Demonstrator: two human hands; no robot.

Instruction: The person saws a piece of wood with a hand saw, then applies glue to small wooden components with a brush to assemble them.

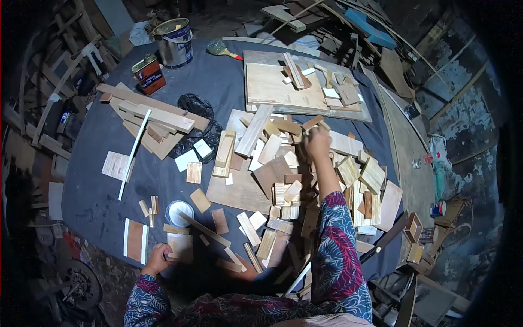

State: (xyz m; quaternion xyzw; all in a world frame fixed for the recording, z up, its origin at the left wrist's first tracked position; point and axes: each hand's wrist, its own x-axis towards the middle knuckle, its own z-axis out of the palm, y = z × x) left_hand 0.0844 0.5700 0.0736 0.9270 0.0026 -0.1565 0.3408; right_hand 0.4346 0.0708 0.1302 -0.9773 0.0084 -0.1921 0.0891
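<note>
My right hand (pixel 317 143) reaches into the far side of a pile of wood offcuts. Its fingers close around a small wood block (pixel 312 121). Near the front edge, my left hand (pixel 156 259) is closed beside a square wood piece (pixel 180 246). A small dark bit shows at its fingertips, too small to name. Just beyond it stands a round tub with a white top (pixel 180 213), a thin wood stick (pixel 204 229) leaning over its rim. A brown panel with white edge strips (pixel 135 240) lies left of that hand.
A dark cloth (pixel 98 212) covers the table. At the back are a large metal can (pixel 174 46), a red-brown tin (pixel 149 75), a brush (pixel 222 49) and a plywood board (pixel 283 90). Planks (pixel 155 115) and a black plastic bag (pixel 195 106) lie left. A handsaw (pixel 384 240) sits at the right edge.
</note>
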